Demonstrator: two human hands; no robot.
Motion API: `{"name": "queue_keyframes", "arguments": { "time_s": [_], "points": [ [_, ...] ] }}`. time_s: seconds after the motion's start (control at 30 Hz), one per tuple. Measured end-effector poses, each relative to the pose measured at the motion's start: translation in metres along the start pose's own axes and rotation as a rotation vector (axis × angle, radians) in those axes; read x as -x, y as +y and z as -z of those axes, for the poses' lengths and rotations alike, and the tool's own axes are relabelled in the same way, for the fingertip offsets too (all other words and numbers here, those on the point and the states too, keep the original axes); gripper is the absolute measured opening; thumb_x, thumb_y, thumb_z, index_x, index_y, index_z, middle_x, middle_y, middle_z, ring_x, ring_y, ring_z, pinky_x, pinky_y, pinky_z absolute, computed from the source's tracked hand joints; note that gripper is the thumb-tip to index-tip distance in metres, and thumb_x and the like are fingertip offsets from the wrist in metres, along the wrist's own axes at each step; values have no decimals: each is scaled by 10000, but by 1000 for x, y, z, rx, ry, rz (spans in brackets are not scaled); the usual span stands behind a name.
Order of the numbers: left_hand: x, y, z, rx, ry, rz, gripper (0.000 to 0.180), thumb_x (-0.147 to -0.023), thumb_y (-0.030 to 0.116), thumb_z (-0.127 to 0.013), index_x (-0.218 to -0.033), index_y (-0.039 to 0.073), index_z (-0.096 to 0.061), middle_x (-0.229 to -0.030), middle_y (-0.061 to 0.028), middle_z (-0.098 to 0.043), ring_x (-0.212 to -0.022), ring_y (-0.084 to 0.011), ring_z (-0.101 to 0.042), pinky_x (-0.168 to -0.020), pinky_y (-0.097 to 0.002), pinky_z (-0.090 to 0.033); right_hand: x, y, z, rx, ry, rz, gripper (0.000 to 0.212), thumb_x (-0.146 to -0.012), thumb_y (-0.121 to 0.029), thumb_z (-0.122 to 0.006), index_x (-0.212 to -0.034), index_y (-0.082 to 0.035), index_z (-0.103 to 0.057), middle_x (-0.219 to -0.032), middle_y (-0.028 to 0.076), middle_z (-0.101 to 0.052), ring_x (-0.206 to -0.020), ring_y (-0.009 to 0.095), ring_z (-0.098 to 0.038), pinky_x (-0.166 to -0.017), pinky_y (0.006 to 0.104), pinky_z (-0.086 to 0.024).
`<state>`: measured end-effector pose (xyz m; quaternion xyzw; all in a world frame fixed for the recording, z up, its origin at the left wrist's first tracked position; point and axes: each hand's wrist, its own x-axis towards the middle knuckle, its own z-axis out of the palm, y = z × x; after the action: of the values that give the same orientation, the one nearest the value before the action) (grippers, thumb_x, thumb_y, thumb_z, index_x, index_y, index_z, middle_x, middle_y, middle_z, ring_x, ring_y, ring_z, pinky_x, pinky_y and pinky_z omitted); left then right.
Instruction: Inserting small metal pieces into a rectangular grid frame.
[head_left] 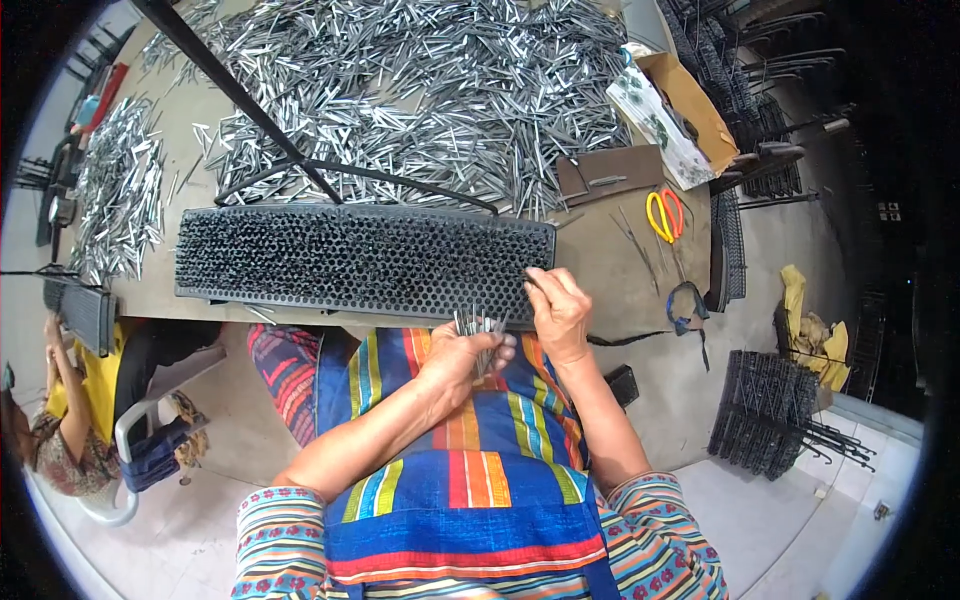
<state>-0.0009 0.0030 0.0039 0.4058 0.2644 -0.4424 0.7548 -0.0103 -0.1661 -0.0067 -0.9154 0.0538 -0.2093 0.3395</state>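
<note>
My left hand (462, 358) is closed around a bunch of thin metal pins (478, 328), held upright over my lap near the table's front edge. At the front right of a long black perforated rack (365, 262), my right hand (558, 312) has its thumb and fingers pinched together by the holes. What the pinch holds, if anything, is too small to make out. Dark pieces fill many holes on the rack's left and middle, while the holes toward the right look bare. A black metal handle frame (300, 160) rises from the rack's far side.
Loose metal pins (440, 90) spread thickly across the far table. At right are a brown pad (608, 175), yellow-and-orange-handled scissors (664, 214) and a cardboard box (685, 115). Black racks (765, 410) are stacked at the lower right. Another person (75, 400) sits at the left.
</note>
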Motion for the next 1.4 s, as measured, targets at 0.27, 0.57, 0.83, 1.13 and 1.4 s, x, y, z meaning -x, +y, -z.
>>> {"name": "queue_keyframes", "arguments": {
  "time_s": [0.27,0.57,0.83,1.13,1.4],
  "points": [
    [2,0,-10,15,-48,37,84,-844,3,-615,-925,22,-629,-844,-107,-686,-695,-184,-678,-568,-307,-573,38,-8,5,-985,-211,-674,88,-793,40,-643,-881,37,-652,-725,41,-622,-523,68,-522,-493,205,-437],
    [8,-19,8,-102,-55,193,197,-838,-40,-545,-1031,-10,-573,-860,-145,-685,-681,-202,-683,-571,-315,-586,9,15,8,-577,258,-409,58,-823,29,-650,-871,6,-628,-673,-12,-572,-522,17,-442,-462,181,-345],
    [13,-21,15,-109,-54,98,159,-851,-51,-538,-1001,-19,-582,-861,-158,-680,-682,-212,-674,-584,-303,-581,-4,10,1,-274,263,-151,72,-778,38,-683,-834,6,-651,-689,9,-588,-605,44,-506,-547,200,-410],
    [6,-13,8,-57,-43,94,144,-869,-21,-558,-1005,-4,-606,-877,-154,-681,-717,-227,-679,-625,-335,-594,12,8,4,22,89,43,135,-739,23,-691,-874,24,-683,-904,118,-649,-717,213,-656,-636,305,-513],
    [-2,-13,-13,-16,-68,37,143,-876,-4,-566,-1003,11,-631,-880,-123,-692,-725,-200,-680,-613,-313,-577,46,3,10,-860,-177,-502,111,-788,18,-665,-898,27,-677,-805,39,-653,-516,51,-517,-493,180,-413]
  ]
}}
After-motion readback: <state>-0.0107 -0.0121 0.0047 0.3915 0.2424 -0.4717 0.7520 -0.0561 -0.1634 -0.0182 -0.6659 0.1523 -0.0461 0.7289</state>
